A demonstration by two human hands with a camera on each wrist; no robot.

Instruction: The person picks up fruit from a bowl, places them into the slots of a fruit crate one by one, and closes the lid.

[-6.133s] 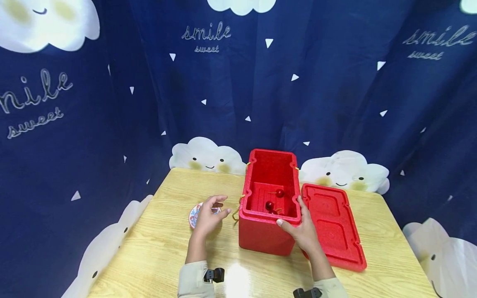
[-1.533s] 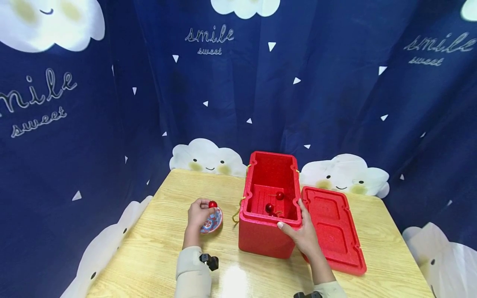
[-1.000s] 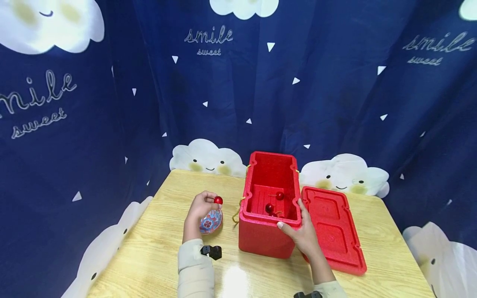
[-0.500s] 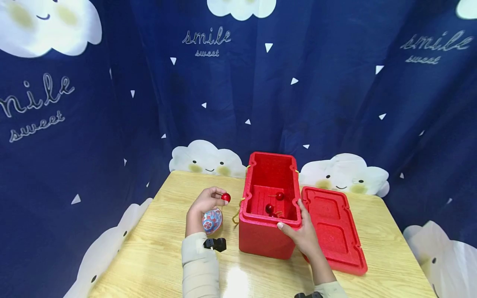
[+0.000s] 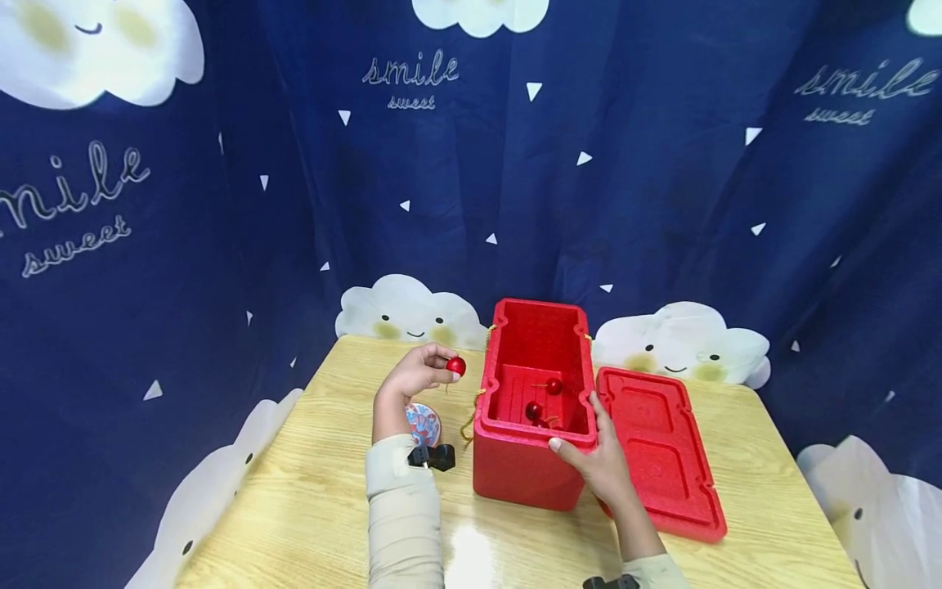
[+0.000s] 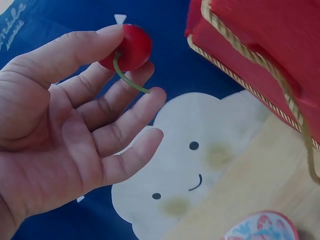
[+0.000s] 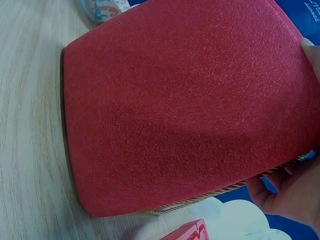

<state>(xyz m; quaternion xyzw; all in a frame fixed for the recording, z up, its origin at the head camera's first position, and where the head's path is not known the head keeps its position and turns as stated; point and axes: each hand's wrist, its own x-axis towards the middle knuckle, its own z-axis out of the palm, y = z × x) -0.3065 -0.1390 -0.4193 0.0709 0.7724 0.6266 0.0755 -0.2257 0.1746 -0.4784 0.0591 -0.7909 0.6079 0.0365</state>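
In the head view my left hand (image 5: pixel 412 380) pinches a red cherry (image 5: pixel 456 366) between thumb and fingertips, left of the red foam box (image 5: pixel 526 468). The left wrist view shows the cherry's green stem (image 6: pixel 125 77) hanging across the other fingers. The box stands uncovered, and several cherries (image 5: pixel 553 386) with stems lie on its floor. My right hand (image 5: pixel 605 462) grips the box's near right corner, thumb on the front rim and fingers along the right side. A patterned bowl (image 5: pixel 424 425) sits below the left wrist, partly hidden by it.
The red lid (image 5: pixel 666 458) lies on the wooden table (image 5: pixel 309 491), right of the box. A yellow rope (image 5: pixel 468 425) hangs down the box's left side. Behind the table hangs a dark blue curtain (image 5: pixel 441 172) with clouds.
Over the bowl, the left hand took hold of the cherry, then lifted it away and forward, rightward toward the box. The right hand and the box stay where they were.
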